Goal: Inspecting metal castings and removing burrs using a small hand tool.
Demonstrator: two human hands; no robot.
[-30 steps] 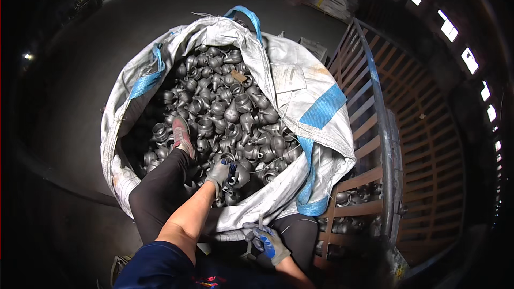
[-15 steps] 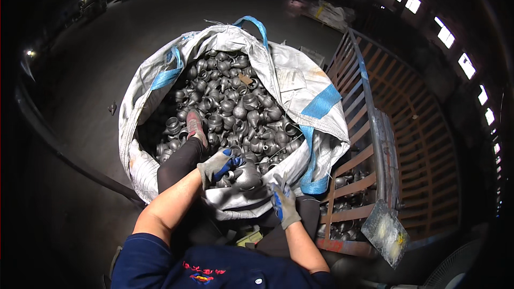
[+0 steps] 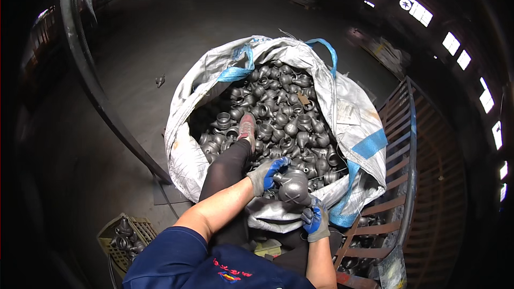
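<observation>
My left hand (image 3: 269, 175), in a grey glove with blue on the fingers, is closed on a rounded grey metal casting (image 3: 294, 186). It holds the casting over the near rim of a big white bulk bag (image 3: 183, 155) with blue straps. Just below and to the right of the casting, my right hand (image 3: 317, 219), gloved the same way, has curled fingers. Something small and grey shows at its fingertips, too unclear to name. Many similar bulb-shaped castings (image 3: 276, 91) fill the bag. My leg reaches into it, the reddish shoe (image 3: 247, 127) resting on the castings.
A rusty slatted metal cage (image 3: 411, 171) with castings inside stands close on the right. At lower left is a yellowish plastic crate (image 3: 143, 230) of castings. A dark curved pole (image 3: 115, 120) runs along the left. One loose casting (image 3: 160, 81) lies on the floor.
The view has swung left, bringing the crate in at lower left. My left hand has lifted the casting off the pile, and my right hand has come closer to it.
</observation>
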